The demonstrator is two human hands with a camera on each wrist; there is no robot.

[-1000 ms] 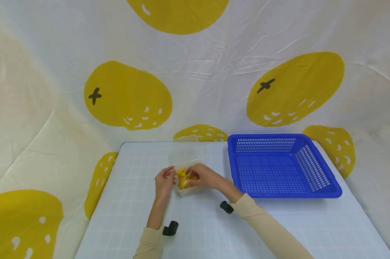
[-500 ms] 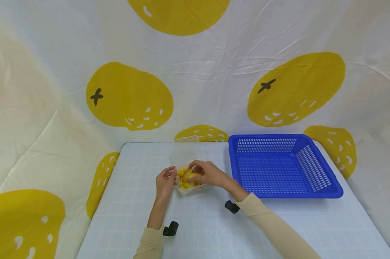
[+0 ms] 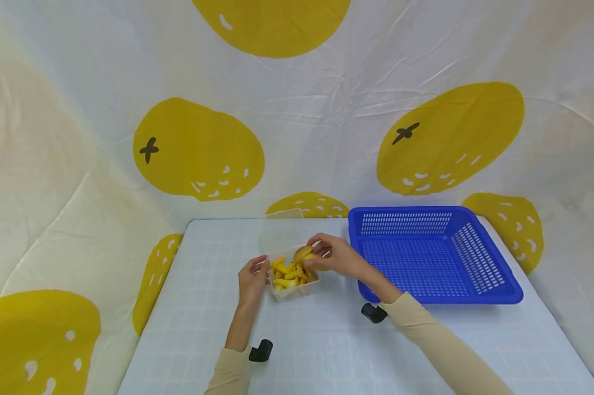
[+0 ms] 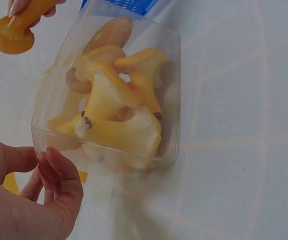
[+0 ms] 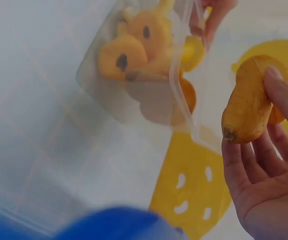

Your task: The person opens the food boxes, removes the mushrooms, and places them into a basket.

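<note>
A clear plastic box (image 3: 299, 292) sits on the table with several yellow mushrooms (image 3: 289, 274) inside, pale-stemmed and flared in the left wrist view. My left hand (image 3: 251, 281) pinches the box's left wall near the rim, thumb and fingertips on the plastic (image 4: 37, 132). Just above the box's right back corner, my right hand (image 3: 340, 255) holds one golden-brown mushroom (image 3: 303, 254). In the right wrist view that mushroom (image 5: 249, 100) lies between thumb and fingers, its darker stem end pointing down.
The box's transparent lid (image 3: 281, 233) stands folded back behind it. To the right is a large blue plastic basket (image 3: 427, 296) with slotted walls. A white cloth with yellow fruit prints (image 3: 198, 145) hangs behind the table. Black wrist cameras (image 3: 261, 351) are on both forearms.
My right hand has lifted a mushroom out of the box and moved up and to the right with it. My left hand has stayed at the box's left side.
</note>
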